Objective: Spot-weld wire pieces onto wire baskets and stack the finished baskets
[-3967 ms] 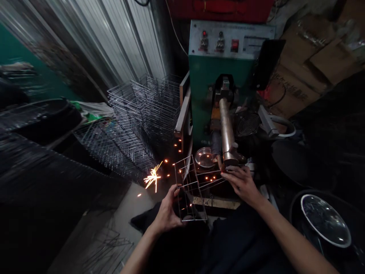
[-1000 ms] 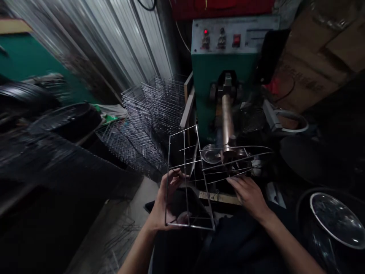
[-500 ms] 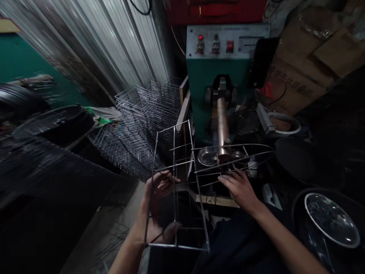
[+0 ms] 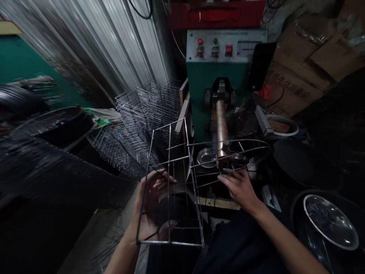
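A metal wire rack [image 4: 170,166] with a rectangular grid and a long rounded loop extends across the middle of the view. My left hand [image 4: 152,205] is closed around the grid's left side, its fingers and thumb reaching behind the wires. The rounded loop passes at the copper-coloured electrode arm [image 4: 221,123] of a green spot welding machine [image 4: 199,102]. Directly below the arm's tip, my right hand [image 4: 238,186] has its fingers bent together on the rack's wires. What exactly lies between those fingertips is partly hidden.
Stacked wire grids [image 4: 145,110] stand left of the machine. A small metal dish [image 4: 205,157] sits behind the rack. At lower right is a round shiny dish [image 4: 330,220] with small pieces in it. Cardboard boxes [image 4: 296,80] lean at the right, and a dark phone-like slab [image 4: 261,66] hangs on the machine.
The rack and my left hand have shifted slightly left and up relative to the machine. My right hand stays close under the electrode tip. The view has tilted a little.
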Available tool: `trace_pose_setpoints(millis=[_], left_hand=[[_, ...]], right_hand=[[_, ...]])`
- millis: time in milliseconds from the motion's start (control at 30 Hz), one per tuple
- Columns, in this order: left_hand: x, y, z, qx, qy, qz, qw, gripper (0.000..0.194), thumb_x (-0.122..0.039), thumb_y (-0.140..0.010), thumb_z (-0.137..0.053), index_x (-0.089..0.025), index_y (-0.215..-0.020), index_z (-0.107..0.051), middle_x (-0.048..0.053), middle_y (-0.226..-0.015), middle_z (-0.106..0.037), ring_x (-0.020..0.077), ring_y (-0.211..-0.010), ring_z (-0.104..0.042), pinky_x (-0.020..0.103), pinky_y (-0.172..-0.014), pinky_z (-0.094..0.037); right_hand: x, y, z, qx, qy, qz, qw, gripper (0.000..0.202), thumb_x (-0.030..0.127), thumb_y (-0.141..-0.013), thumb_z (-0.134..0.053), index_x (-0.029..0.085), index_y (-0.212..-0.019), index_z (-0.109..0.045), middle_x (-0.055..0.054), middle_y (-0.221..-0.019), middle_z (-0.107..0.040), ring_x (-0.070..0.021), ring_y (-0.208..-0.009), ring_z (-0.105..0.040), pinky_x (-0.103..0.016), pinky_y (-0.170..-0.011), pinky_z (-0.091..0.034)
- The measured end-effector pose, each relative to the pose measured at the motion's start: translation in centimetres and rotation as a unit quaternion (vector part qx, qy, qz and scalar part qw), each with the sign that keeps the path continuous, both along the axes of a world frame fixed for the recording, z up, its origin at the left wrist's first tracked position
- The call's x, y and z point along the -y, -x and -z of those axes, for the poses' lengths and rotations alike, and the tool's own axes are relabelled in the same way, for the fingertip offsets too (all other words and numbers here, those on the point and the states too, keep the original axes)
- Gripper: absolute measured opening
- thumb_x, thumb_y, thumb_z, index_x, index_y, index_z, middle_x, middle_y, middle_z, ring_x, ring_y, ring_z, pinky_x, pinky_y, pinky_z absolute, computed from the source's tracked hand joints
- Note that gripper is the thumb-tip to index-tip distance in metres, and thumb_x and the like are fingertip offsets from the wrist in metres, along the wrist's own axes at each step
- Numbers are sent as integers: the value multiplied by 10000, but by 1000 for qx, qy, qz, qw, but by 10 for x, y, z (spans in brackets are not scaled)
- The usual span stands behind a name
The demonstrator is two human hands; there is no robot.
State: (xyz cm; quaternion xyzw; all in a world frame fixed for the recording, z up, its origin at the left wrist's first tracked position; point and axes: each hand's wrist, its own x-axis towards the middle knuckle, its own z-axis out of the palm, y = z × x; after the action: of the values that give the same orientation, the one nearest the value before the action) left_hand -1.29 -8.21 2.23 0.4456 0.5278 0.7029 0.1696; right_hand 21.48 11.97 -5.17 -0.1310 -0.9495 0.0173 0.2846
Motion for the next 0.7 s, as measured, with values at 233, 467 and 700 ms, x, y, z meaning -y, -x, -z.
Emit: trace_pose_setpoints(millis=[233, 467, 700], left_hand=[[-7, 0, -5, 9, -26, -18, 999, 871, -567, -575, -879, -305, -1355, -594, 64, -1168, -584, 267, -1024, -629, 433, -914, -584], [-3, 25, 7, -12, -12, 49, 999, 906, -428, -580, -896, -324, -1410, -547, 84, -1264, -572, 325, -1096, -639, 544, -981, -584], [-8, 24, 4, -59, -34, 58, 996, 941, -529, -637, -896, -281, -1455, -503, 95, -1226, -547, 290, -1088, -616, 467, -943, -592]], right_hand=[[-6, 1, -9, -11, -16, -13, 1000, 438, -37, -904, -540, 214, -1239, -669, -49, -1151, -772, -241, -1195, -636, -425, -972, -323], [-7, 3, -9, -13, -9, -12, 1000, 447, -45, -885, -557, 212, -1235, -665, -39, -1141, -774, -235, -1182, -637, -422, -962, -313], [-9, 6, -12, -12, -3, -14, 1000, 435, -33, -908, -552, 217, -1242, -674, -42, -1136, -775, -238, -1177, -632, -433, -980, -298]])
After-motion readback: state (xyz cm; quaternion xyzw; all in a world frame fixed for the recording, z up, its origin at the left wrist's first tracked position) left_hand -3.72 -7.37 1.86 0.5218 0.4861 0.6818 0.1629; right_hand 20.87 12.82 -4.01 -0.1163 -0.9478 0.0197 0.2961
